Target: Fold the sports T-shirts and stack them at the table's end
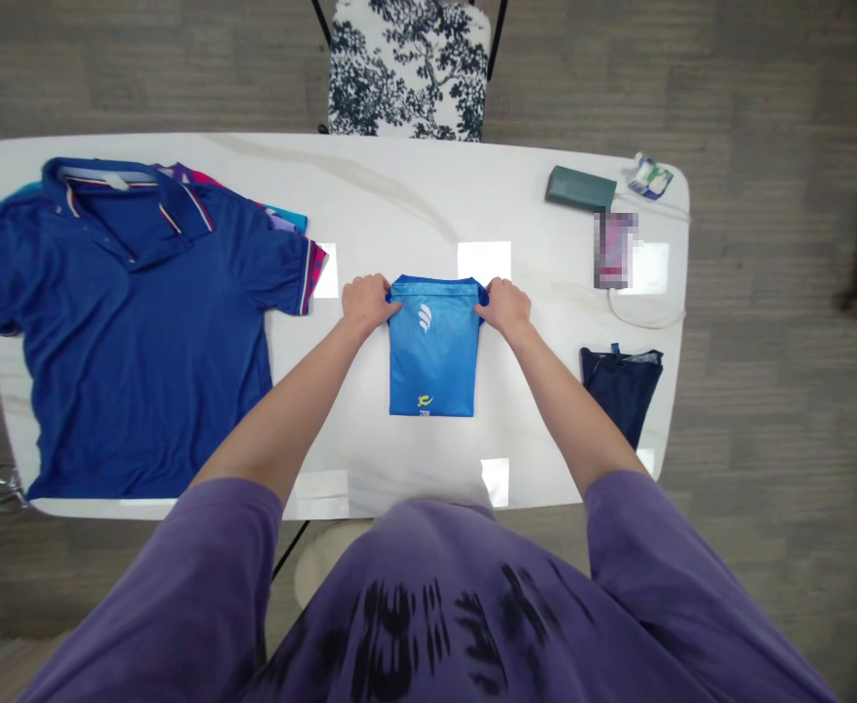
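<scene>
A bright blue folded garment [434,351] with a white logo and a small yellow mark lies in the middle of the white table [399,195]. My left hand [366,303] is closed on its upper left corner. Its upper right corner is gripped the same way by my right hand [503,306]. Both forearms reach out over the table's near edge.
A dark blue polo shirt [136,322] lies spread flat on the left, on top of other coloured clothes. A folded navy garment [623,386] sits at the right. A dark green case [581,188], a small packet [649,179] and a white cable [644,317] lie far right. A patterned chair [408,68] stands behind.
</scene>
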A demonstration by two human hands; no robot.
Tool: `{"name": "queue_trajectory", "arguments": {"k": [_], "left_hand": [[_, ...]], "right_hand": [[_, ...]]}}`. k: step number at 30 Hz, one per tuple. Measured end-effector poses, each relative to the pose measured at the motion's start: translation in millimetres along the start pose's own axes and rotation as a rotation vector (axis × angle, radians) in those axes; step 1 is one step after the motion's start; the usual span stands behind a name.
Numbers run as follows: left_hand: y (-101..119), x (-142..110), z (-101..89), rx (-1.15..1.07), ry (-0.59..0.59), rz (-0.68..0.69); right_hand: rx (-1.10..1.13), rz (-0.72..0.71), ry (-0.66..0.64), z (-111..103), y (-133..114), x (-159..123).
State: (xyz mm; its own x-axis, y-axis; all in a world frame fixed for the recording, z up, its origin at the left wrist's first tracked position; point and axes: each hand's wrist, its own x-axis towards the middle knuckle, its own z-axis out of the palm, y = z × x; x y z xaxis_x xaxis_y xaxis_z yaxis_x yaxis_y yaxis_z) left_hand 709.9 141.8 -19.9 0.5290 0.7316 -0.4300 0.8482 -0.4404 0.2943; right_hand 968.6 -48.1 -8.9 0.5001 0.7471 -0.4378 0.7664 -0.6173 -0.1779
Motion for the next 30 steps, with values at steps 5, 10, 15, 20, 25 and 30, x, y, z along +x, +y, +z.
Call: {"name": "queue_trajectory", "arguments": {"k": [5, 10, 15, 20, 25, 30], "left_hand": [[5, -3, -1.5, 0.028, 0.038, 0.078], [10, -48, -27.0, -0.092, 0.071, 0.123], [17, -136, -63.2, -0.298, 0.087, 0.236], [33, -261, -90.3, -0.453, 0.118, 0.369], [59, -389, -98.0, -0.503, 0.082, 0.473], [116, -474, -91.1, -0.590, -0.066, 0.478]], "right_hand": [[0.029, -0.065, -0.004, -1, -4, -5], [0.173, -0.093, 0.042, -17, -7, -44], [0.311, -0.176, 0.172, -39, -2, -127], [0.485, -0.186, 0.261, -52, 10, -256], [0.634, -0.071, 0.236, -58, 43, -407], [0.782, -0.023, 0.277, -74, 109, -537]]}}
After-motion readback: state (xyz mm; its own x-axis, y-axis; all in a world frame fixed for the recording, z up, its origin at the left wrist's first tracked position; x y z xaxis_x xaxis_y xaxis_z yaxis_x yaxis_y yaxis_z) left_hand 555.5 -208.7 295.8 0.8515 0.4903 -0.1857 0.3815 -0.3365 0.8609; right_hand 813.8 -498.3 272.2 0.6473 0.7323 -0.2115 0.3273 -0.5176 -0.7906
